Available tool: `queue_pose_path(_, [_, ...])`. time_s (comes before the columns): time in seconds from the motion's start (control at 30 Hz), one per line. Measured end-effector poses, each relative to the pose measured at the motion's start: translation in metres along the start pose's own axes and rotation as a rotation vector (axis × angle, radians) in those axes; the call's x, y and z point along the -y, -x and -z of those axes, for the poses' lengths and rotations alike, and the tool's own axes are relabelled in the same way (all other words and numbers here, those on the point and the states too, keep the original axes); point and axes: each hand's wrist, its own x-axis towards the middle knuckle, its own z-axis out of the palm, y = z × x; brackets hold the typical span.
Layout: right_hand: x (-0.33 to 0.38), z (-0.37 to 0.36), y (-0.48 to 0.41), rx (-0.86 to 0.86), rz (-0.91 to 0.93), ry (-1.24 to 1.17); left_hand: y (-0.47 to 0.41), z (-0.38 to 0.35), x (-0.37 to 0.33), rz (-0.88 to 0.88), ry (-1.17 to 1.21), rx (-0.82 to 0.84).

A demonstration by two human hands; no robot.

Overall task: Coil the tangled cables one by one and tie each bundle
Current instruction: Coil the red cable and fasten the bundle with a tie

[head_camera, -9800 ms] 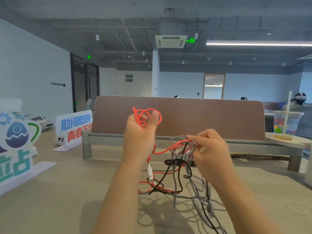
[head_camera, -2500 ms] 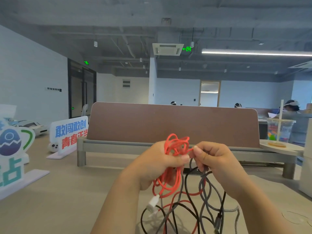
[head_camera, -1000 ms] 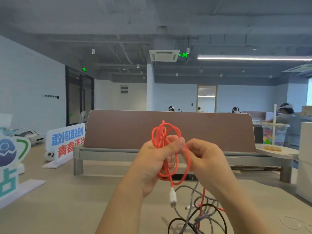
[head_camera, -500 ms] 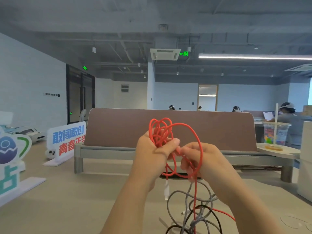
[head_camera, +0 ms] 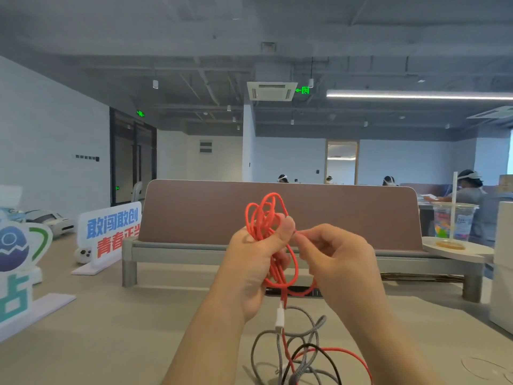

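My left fingers [head_camera: 284,232] clamp the orange cable [head_camera: 263,212] coil; my right fingers [head_camera: 306,240] pinch its slack just beside them. Best to wrap snugly under steady tension.

Head cam, wide-angle, fwd over desk [head_camera: 111,343] — L hand [head_camera: 249,273], R hand [head_camera: 338,262] close

Brown desk divider [head_camera: 194,212] standing across beige desktop [head_camera: 111,329]. White walls [head_camera: 41,134] enclosing open office. Grey exposed ceiling [head_camera: 166,29] carrying cassette air conditioner [head_camera: 271,91] and green exit sign [head_camera: 304,90]; linear light [head_camera: 416,95] glowing. Dark double doors [head_camera: 133,159] sitting at left. People [head_camera: 469,187] sitting beyond divider. Lettered sign board [head_camera: 111,226] standing on desktop, left.
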Motion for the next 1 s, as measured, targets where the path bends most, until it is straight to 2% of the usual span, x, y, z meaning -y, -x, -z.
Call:
queue_pose_path(0.07, [-0.001,-0.002,0.001,0.073,0.034,0.018,0.001,-0.004,0.0,0.012,0.014,0.011])
queue_pose_path(0.2, [0.0,-0.002,0.002,0.224,0.143,0.111,-0.002,-0.002,0.003,-0.017,-0.049,-0.11])
queue_pose_path(0.3, [0.002,0.002,0.002,0.271,-0.03,-0.178,-0.001,0.002,-0.001,-0.031,-0.008,-0.136])
queue_pose_path(0.37, [-0.009,-0.002,0.0,0.185,-0.222,-0.537,-0.001,0.003,-0.006,-0.049,0.065,-0.155])
queue_pose_path(0.43, [-0.027,-0.01,0.001,0.224,-0.446,-0.778,-0.003,0.005,-0.008,-0.069,0.143,-0.183])
queue_pose_path(0.5, [-0.04,-0.019,0.006,0.454,-0.569,-0.828,-0.006,0.008,-0.009,-0.068,0.27,-0.207])
queue_pose_path(0.57, [-0.048,-0.025,0.015,0.799,-0.588,-0.746,-0.01,0.011,-0.01,-0.052,0.437,-0.22])
queue_pose_path(0.63, [-0.05,-0.028,0.025,1.145,-0.47,-0.395,-0.012,0.014,-0.011,-0.024,0.557,-0.216])
queue_pose_path(0.67, [-0.054,-0.03,0.03,1.225,-0.424,-0.181,-0.012,0.016,-0.011,-0.003,0.582,-0.205])
queue_pose_path(0.73, [-0.066,-0.039,0.037,1.189,-0.379,0.203,-0.01,0.018,-0.011,0.026,0.575,-0.171])
queue_pose_path(0.8, [-0.083,-0.048,0.044,1.007,-0.379,0.43,-0.008,0.019,-0.01,0.02,0.529,-0.159])
queue_pose_path(0.9, [-0.117,-0.047,0.055,0.746,-0.388,0.515,-0.009,0.022,-0.009,0.011,0.488,-0.175])
queue_pose_path(1.0, [-0.146,-0.03,0.06,0.592,-0.457,0.466,-0.009,0.026,-0.013,-0.005,0.484,-0.206])
